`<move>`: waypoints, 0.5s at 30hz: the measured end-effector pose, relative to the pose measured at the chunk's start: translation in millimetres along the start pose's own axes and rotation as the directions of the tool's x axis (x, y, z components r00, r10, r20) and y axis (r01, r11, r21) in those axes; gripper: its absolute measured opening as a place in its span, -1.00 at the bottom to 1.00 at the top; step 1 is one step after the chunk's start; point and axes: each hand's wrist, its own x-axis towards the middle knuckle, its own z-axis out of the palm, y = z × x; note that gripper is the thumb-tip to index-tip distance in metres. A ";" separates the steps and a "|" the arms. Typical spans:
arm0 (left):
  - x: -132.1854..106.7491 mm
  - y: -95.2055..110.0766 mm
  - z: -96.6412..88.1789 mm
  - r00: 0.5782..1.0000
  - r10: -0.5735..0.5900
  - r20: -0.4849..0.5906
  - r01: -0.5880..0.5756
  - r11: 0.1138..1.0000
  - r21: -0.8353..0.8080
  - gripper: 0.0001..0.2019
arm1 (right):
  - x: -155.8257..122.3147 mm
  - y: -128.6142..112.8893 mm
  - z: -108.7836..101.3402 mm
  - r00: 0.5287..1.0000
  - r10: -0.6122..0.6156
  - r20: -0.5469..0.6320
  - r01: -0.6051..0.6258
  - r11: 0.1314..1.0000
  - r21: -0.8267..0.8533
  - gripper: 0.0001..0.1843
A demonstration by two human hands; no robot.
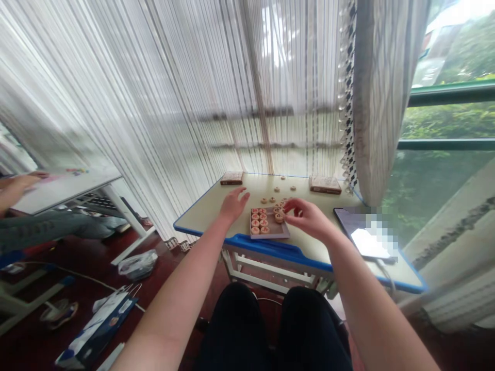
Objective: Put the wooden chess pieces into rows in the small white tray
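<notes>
Left hand (232, 204) rests open on the counter (204, 214), tray (277, 232) to its right. Right hand (309, 217) pinches at discs (279, 216), hold unclear; a tablet (361, 226) lies to its right.

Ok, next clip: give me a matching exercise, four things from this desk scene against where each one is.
1. tray
2. tablet
3. left hand
4. plastic bag

a. on the floor
b. right end of the desk
c. near edge of the desk, partly filled with round pieces
d. resting on the desk, left of the tray

Pairs: 1-c, 2-b, 3-d, 4-a
</notes>
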 end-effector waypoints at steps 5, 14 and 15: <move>-21.4 -3.3 -0.8 0.998 -0.002 0.065 0.004 1.000 -0.024 -0.62 | -24.2 2.6 22.9 0.998 -0.050 -0.026 0.048 0.998 -0.046 -0.83; -26.8 5.7 -4.0 0.996 -0.023 0.089 0.023 1.000 0.002 -0.68 | -24.3 1.6 32.9 0.998 -0.052 0.023 0.054 0.992 -0.113 -0.83; -26.2 3.8 -3.4 0.996 -0.034 0.078 0.034 0.999 -0.009 -0.67 | -24.7 1.5 32.7 0.998 -0.048 0.032 0.051 0.992 -0.115 -0.82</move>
